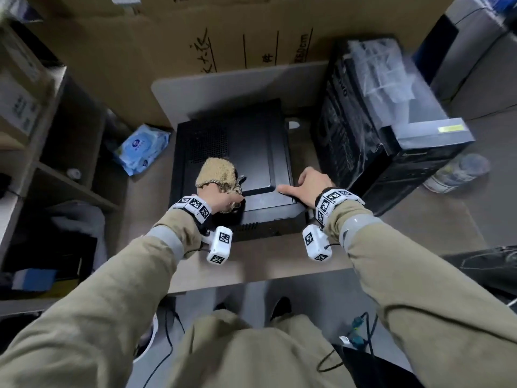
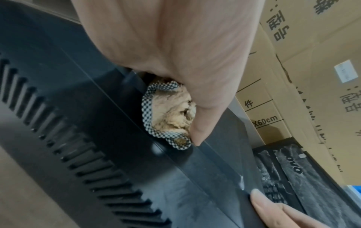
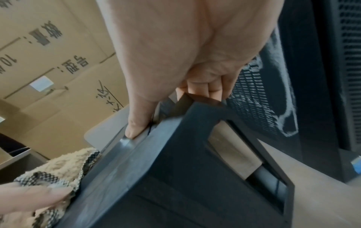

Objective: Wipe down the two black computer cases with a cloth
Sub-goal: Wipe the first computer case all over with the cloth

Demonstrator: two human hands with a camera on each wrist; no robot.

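A flat black computer case point(image 1: 251, 152) lies on the desk point(image 1: 405, 228). My left hand point(image 1: 223, 196) grips a bunched tan cloth point(image 1: 216, 170) with a checkered edge and presses it on the case's top near the front left. In the left wrist view the cloth point(image 2: 171, 117) bulges under my left hand point(image 2: 185, 69) against the case point(image 2: 78, 123). My right hand point(image 1: 305, 183) holds the case's front right corner. Its thumb point(image 3: 134, 128) lies on top and its fingers point(image 3: 205, 88) curl over the side. A second, dusty black case point(image 1: 361, 130) stands upright to the right.
A blue wet-wipe pack point(image 1: 141, 148) lies left of the flat case. Large cardboard boxes point(image 1: 223, 37) stand behind the desk. A plastic jar point(image 1: 456, 172) lies right of the upright case. Shelving point(image 1: 56, 163) is at the left, and cables point(image 1: 361, 331) hang below the desk.
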